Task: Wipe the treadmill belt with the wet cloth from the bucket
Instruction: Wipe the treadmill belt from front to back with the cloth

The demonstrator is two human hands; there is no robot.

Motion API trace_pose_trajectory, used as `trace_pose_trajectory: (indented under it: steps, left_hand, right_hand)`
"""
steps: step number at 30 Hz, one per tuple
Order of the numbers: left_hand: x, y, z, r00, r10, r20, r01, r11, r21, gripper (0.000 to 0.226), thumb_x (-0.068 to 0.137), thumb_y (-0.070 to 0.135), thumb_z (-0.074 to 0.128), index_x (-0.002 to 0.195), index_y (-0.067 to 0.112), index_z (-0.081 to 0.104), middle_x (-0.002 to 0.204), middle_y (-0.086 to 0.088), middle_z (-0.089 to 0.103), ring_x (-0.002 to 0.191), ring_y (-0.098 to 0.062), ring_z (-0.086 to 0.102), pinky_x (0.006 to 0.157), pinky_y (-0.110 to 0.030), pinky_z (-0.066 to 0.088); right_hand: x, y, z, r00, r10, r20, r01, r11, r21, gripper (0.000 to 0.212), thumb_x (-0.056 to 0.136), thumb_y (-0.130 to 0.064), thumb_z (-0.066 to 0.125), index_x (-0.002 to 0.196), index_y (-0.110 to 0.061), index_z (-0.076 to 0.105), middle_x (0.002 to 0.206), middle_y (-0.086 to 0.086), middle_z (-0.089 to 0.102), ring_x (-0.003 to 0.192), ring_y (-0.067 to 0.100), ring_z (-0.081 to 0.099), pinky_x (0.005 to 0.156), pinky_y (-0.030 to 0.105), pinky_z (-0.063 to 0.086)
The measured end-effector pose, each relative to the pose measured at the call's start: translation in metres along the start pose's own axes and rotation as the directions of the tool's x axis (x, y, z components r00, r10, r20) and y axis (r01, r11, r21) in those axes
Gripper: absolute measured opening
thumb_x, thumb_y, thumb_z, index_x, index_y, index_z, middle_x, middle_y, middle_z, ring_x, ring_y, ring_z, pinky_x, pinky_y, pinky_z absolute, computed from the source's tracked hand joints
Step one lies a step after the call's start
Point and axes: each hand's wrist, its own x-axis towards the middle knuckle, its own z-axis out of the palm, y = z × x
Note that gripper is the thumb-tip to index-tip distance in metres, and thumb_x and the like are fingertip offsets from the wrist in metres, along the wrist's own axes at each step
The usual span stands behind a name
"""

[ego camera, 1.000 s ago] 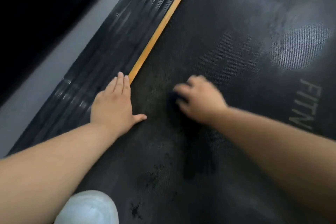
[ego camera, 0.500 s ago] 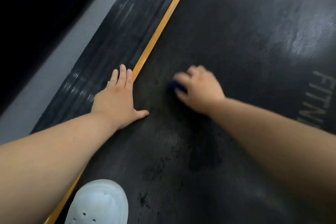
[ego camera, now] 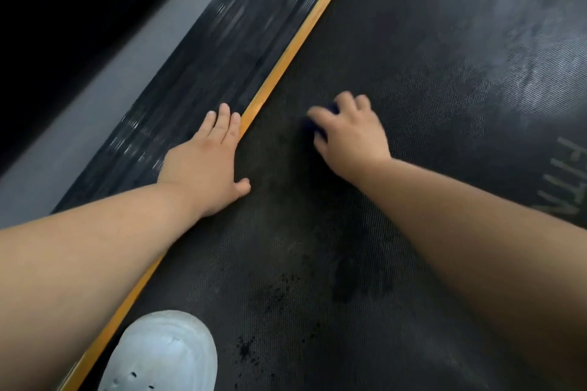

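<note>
The right hand (ego camera: pixel 349 140) grips a dark blue cloth (ego camera: pixel 307 127) and presses it on the belt (ego camera: pixel 413 73). The left hand (ego camera: pixel 203 165) lies flat, fingers straight, across the orange stripe (ego camera: pixel 301 35). A white shoe (ego camera: pixel 165 355) stands nearby.

**Blue cloth (ego camera: pixel 313 129) on treadmill belt (ego camera: pixel 413 57)**

Cloth: dark blue, bunched, pressed against the belt, mostly hidden under the right hand (ego camera: pixel 349 136). Belt: black, finely textured, flat; dark wet blotches near the bottom, pale sheen upper right, grey lettering at right edge.
</note>
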Motion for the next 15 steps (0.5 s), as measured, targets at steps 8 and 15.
trace_pose_trajectory:
  steps: [8, 15]
  left_hand:
    - [0.0, -0.004, -0.002, 1.0, 0.021, -0.003, -0.022, 0.998, -0.055, 0.102, 0.082, 0.062, 0.051, 0.15, 0.018, -0.011, 0.157, 0.002, -0.018, 0.146, -0.014, -0.004, 0.097, -0.036, 0.046]
    - [0.001, -0.018, -0.008, 0.993, 0.112, 0.044, -0.109, 0.993, -0.048, 0.103, 0.081, 0.051, 0.059, 0.15, 0.021, -0.011, 0.157, 0.004, -0.02, 0.145, -0.012, -0.002, 0.092, -0.032, 0.049]
  right_hand:
    - [-0.058, -0.043, 0.003, 0.968, -0.249, 0.034, 0.243, 0.962, 0.128, 0.041, 0.081, -0.024, 0.063, 0.121, -0.012, 0.061, 0.121, 0.016, 0.054, 0.093, 0.04, 0.049, 0.078, 0.046, 0.051]
    - [-0.004, -0.017, 0.003, 0.977, -0.215, 0.007, 0.213, 0.97, 0.118, 0.039, 0.087, -0.013, 0.055, 0.126, -0.016, 0.057, 0.128, 0.017, 0.048, 0.104, 0.04, 0.044, 0.08, 0.048, 0.051]
